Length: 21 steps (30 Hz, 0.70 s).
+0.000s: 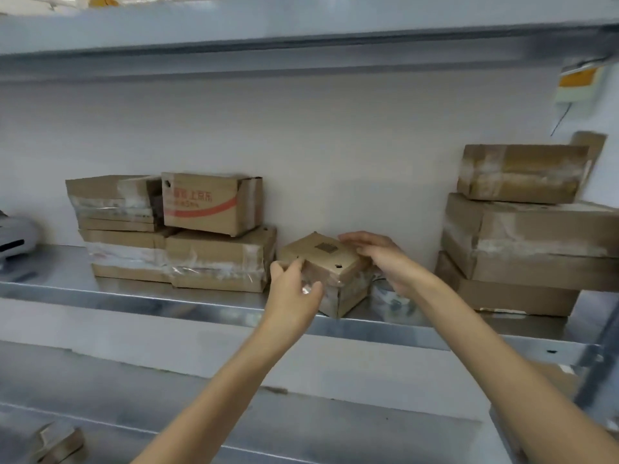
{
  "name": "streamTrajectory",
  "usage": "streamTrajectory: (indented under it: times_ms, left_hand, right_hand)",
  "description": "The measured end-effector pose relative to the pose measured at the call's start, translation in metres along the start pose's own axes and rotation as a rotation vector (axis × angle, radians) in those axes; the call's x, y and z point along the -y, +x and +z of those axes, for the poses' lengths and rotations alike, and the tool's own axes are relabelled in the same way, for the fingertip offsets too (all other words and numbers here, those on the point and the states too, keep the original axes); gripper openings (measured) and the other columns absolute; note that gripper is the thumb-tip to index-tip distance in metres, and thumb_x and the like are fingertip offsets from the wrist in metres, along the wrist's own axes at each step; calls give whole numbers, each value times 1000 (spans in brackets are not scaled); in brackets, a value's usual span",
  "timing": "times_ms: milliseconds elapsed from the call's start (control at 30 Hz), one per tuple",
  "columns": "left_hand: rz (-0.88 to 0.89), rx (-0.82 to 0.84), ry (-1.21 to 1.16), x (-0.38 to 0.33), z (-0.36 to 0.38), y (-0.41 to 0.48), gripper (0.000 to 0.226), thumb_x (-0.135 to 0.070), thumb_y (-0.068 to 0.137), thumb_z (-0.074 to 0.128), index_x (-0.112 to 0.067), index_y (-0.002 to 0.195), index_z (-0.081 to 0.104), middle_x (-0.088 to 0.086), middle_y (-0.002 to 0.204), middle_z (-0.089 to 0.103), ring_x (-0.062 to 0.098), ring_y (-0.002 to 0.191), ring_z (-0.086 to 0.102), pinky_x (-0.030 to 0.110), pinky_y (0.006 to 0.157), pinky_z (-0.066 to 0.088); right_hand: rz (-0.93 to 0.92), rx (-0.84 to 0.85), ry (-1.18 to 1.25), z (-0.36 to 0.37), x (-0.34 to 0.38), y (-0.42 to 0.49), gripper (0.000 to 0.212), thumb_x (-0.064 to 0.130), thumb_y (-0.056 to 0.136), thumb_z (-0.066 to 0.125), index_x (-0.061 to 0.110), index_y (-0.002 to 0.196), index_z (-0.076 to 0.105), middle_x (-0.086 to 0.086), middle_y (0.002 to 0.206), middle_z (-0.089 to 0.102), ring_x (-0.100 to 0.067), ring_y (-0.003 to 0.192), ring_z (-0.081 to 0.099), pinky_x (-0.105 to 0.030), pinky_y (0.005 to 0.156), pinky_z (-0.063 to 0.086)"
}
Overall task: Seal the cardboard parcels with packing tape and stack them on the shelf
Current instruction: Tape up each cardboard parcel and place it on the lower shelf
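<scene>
A grey metal shelf (150, 296) runs across a white wall (335, 145), with another grey shelf board (301, 35) overhead. A left stack of taped brown cardboard boxes (181, 236) and a taller right stack of taped boxes (522, 236) stand on it, well apart. Between them, near the front edge, sits the small brown cardboard parcel (323, 254), turned corner-forward, clear tape glinting on its front face. The left hand (294, 289) grips its left corner, fingers curled. The right hand (385, 259) lies straight-fingered over its right top edge.
</scene>
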<state>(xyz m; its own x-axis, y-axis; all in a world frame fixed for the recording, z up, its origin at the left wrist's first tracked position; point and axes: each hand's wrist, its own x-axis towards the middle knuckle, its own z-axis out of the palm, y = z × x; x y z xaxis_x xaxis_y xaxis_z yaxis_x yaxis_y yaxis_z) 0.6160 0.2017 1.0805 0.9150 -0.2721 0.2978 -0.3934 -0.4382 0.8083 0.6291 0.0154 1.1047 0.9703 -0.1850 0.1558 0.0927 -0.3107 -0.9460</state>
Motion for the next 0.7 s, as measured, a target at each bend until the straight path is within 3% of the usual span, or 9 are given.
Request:
streamTrajectory:
  times_ms: [100,167,233,300,367,433,533,633,700]
  left_hand:
    - [68,44,43,8,-8,-1,45,-19,97,53,-15,141,43,-2,121,34,2,87,49,9,69,44]
    - [170,28,81,16,-12,-2,45,-17,95,55,-18,139,46,-4,119,35,6,99,49,19,86,47]
    - [325,-43,147,22,-19,1,41,-13,92,59,-22,131,53,-6,118,37,13,108,47,27,93,46]
    - [478,-139,279,29,-24,12,45,-9,85,66,-22,127,55,-2,125,42,18,116,44,30,95,44]
    - [597,-185,437,35,-24,26,52,-10,77,74,-19,124,57,5,133,48,26,124,43,42,98,44]
    - [652,-162,520,40,-19,37,53,-14,74,78,-17,123,59,6,135,52,28,129,42,49,100,43]
    - [670,-153,526,44,-8,41,48,-15,75,79,-17,120,61,3,126,59,25,123,47,51,99,44]
    - [713,-202,510,47,-1,42,45,-16,76,77,-16,119,62,3,121,61,25,116,52,50,98,43]
    - [726,-224,496,45,3,43,43,-17,78,75,-15,119,61,3,121,60,27,116,53,50,99,42]
  right_hand:
    - [-3,69,2,-3,0,10,41,-7,97,34,8,126,60,-3,120,63,-4,96,60,-7,65,45]
    - [5,122,-3,-6,0,19,40,-3,98,35,14,125,59,1,123,63,-11,106,59,-17,78,46]
    - [33,149,18,-10,-3,27,38,1,99,38,19,124,60,3,124,63,-17,112,58,-29,86,47]
    - [51,146,40,-13,-3,31,33,4,100,42,17,125,59,-2,126,63,-19,110,60,-30,86,50]
    - [28,101,2,-15,0,33,30,6,99,47,14,126,58,-10,125,63,-22,111,61,-29,89,51]
    - [-28,-24,-130,-19,1,28,26,7,98,50,17,119,60,-12,120,65,-22,111,62,-27,93,49]
    - [-138,-248,-412,-29,-2,0,22,7,96,50,17,106,66,-5,107,70,-13,98,64,-16,83,46]
    - [-125,-88,-881,-38,-16,-37,19,13,92,60,8,107,70,-6,105,71,-17,98,65,-11,76,41]
    - [-88,59,-1107,-35,-33,-48,25,19,90,65,7,111,69,-9,111,69,-22,103,63,-21,80,42]
